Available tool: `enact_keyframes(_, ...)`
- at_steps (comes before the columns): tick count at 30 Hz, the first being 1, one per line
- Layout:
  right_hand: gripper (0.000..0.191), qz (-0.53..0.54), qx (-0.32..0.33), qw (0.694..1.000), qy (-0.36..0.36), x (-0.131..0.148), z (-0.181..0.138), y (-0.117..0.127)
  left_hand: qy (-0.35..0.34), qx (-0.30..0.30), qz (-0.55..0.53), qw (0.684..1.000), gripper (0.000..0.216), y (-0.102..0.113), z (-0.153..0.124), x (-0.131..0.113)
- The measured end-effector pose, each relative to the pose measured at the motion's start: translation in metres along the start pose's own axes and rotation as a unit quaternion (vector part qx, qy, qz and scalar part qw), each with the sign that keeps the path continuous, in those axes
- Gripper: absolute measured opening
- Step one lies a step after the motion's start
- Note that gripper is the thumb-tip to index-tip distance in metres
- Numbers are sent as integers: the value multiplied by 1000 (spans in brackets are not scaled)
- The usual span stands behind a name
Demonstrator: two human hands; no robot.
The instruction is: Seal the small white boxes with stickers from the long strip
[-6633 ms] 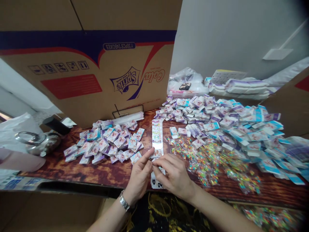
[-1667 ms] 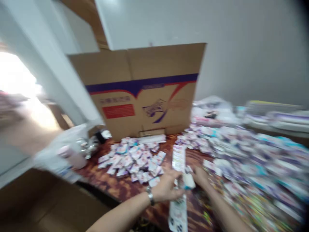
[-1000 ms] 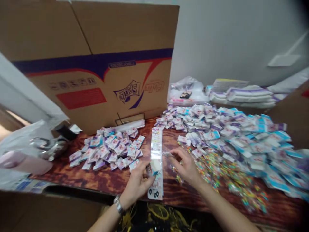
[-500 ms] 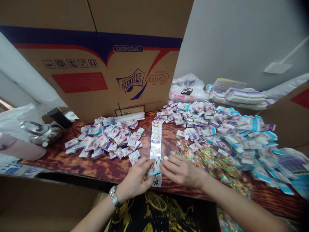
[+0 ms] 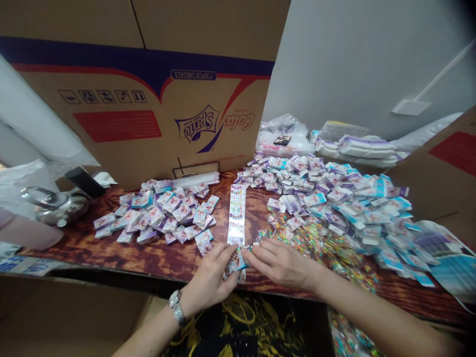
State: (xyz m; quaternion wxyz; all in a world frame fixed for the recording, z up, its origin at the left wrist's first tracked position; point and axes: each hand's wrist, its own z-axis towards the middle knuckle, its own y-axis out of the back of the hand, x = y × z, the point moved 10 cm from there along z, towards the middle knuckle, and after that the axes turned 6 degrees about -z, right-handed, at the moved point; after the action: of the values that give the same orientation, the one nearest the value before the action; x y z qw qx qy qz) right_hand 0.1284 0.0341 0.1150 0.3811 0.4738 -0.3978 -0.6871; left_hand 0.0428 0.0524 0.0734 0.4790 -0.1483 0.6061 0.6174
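Note:
My left hand (image 5: pixel 215 272) grips a small printed box (image 5: pixel 235 262) near the table's front edge, fingers above and thumb below. My right hand (image 5: pixel 280 263) is pinched at the box's right end, its fingertips touching that end; whether they hold the box itself or something small at its opening is hidden. Under the hands runs a strip of printed stickers (image 5: pixel 237 210), lying lengthwise away from me. A pile of small boxes (image 5: pixel 167 210) lies left of the strip. Right of it are clear packets of colourful bits (image 5: pixel 316 238) beside a larger heap of cartons (image 5: pixel 345 198).
A big brown cardboard box (image 5: pixel 148 109) stands at the back left. A metal kettle (image 5: pixel 61 206) and a pink bottle (image 5: pixel 28 230) are at the far left. Bagged goods (image 5: pixel 284 136) and flat stacked cartons (image 5: pixel 366 148) lie at the back right. More packets (image 5: pixel 353 337) sit below the table edge.
My right fingers have closed in against the box's right end, where a small pale flap showed before. The left hand keeps its hold. The whole view has shifted slightly.

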Motion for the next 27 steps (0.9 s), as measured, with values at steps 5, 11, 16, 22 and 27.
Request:
enact_keyframes(5,27,-18,13,1000,-3,2,2,2,-28,-10,32,999,46,-1,-1,-6)
enact_keyframes(11,27,41,-17,999,-30,2,1,1,-62,-39,112,991,51,0,1,-18)
enact_keyframes(16,33,148,-45,982,-106,-8,-4,-3,-68,-57,155,984,51,1,2,-21)
enact_keyframes(22,25,289,-109,915,-257,-32,-11,-9,-61,-52,183,980,53,-6,2,-16)
enact_keyframes(27,16,320,-122,868,-360,-42,-15,-20,-54,-57,225,971,50,-17,2,-9)
